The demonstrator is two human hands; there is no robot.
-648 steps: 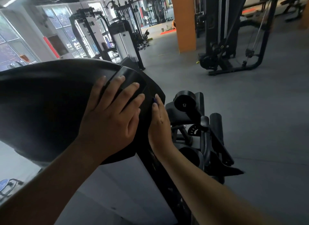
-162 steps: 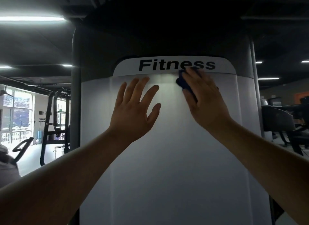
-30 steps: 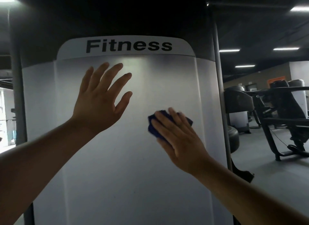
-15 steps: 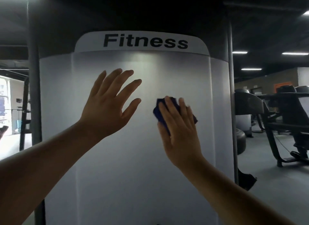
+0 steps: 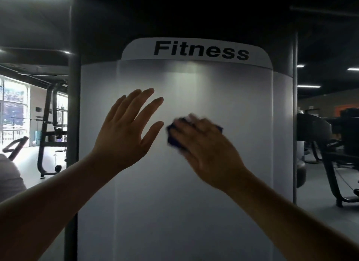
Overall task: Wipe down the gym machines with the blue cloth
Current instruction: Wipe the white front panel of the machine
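A tall white machine shroud (image 5: 194, 202) marked "Fitness" fills the middle of the head view. My right hand (image 5: 206, 150) presses the blue cloth (image 5: 172, 139) flat against the panel with straight fingers; the hand is motion-blurred and covers most of the cloth. My left hand (image 5: 126, 130) is spread flat on the panel just left of the cloth, fingers pointing up and to the right.
Grey upright posts (image 5: 72, 124) flank the shroud. A black rack (image 5: 48, 128) stands at the left before bright windows. More dark machines (image 5: 334, 144) stand on the grey floor at the right.
My right hand has slid the cloth to the left, close to my left hand's thumb, and its fingers now point up-left. My view has turned left, shifting the shroud rightward in frame.
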